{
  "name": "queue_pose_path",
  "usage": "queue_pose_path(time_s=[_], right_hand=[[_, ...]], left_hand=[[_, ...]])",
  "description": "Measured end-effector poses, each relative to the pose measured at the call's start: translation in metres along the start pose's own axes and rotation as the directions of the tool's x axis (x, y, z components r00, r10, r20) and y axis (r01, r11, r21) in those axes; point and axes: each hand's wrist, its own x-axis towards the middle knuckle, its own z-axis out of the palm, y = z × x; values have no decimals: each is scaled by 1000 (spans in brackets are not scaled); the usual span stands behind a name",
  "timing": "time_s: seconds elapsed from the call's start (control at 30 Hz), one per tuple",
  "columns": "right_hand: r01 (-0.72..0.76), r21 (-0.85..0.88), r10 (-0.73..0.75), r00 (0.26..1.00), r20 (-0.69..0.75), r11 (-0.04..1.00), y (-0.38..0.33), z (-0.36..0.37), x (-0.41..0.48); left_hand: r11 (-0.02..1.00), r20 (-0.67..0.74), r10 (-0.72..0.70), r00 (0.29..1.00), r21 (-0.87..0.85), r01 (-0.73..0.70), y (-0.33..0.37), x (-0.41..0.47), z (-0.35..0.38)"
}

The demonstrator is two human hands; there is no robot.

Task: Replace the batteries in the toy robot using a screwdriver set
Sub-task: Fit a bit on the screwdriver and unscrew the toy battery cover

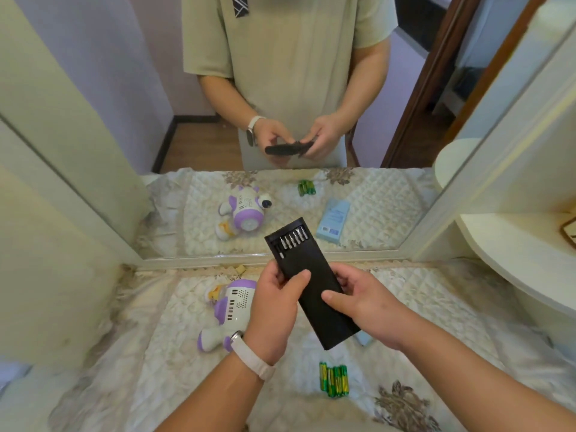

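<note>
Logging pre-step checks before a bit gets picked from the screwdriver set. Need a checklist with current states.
1. Grip on the screwdriver case: ok, left hand and right hand both hold it.
2. Tray slid out: ok, partly; bits show at the far end.
3. Correct bit identified: cannot tell, tips too small to read.
4. Toy robot near: ok, lying on the quilted cloth, left of the case.
5. Battery cover screw exposed: cannot tell.
6. Batteries at hand: ok, green batteries lie on the cloth.
</note>
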Motion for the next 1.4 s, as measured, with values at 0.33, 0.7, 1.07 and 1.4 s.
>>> queue_pose_path(time_s=[0.33, 0.7, 1.07, 1.4], right_hand=[[-103, -132, 80, 982, -171, 986, 4, -5, 1], [-41, -92, 25, 987, -161, 995, 9, -3, 0], [-93, -71, 87, 993, -81, 993, 21, -25, -5], [-97, -10, 96, 994, -53, 995, 12, -20, 7]], left_hand=[[987, -139, 118, 983, -88, -131, 40, 24, -8], [991, -176, 94, 980, -79, -110, 45, 23, -9], [989, -242, 47, 969, -126, -79, 41, 33, -11], [1000, -69, 30, 997, 5, -30, 16, 16, 6]])
